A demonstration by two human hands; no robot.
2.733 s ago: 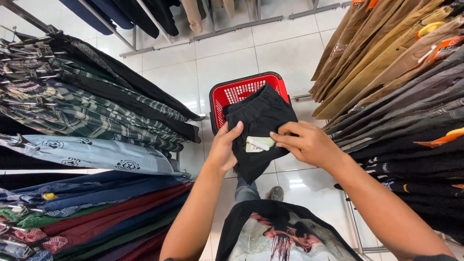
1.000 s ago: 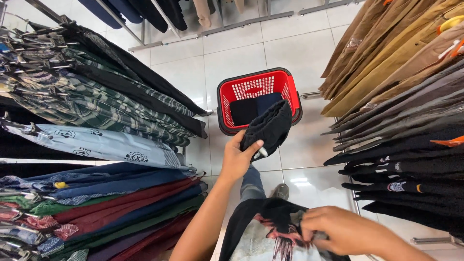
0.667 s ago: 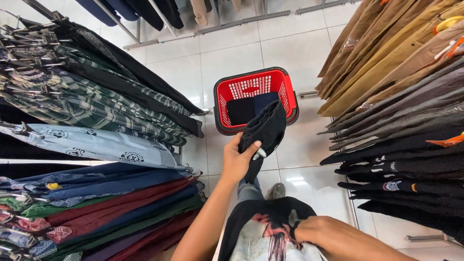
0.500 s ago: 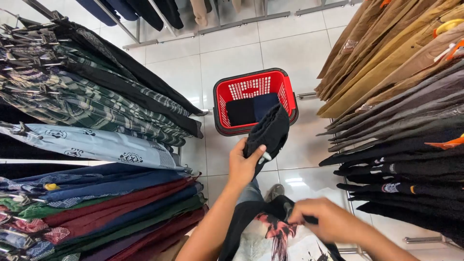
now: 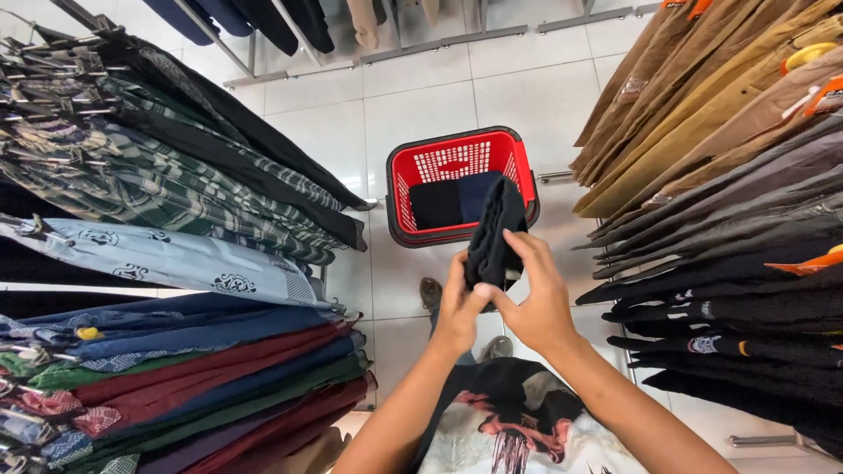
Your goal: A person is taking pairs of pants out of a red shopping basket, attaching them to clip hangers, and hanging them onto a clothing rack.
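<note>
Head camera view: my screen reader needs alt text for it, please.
Both hands, left hand and right hand, hold a folded black garment above a red basket on the white tiled floor, between racks of hanging clothes.

Floor: white glossy tiles with thin grout lines, seen from above between two clothing racks. Directly on it:

- Basket, red plastic with a black rim and perforated walls, set upright on the tiles near the middle of the aisle. Folded dark garments, one black and one navy, are laid side by side inside it.
- Metal rack feet, seen running along the tiles at the far end.
- Shoes, partly shown just below the basket.
</note>
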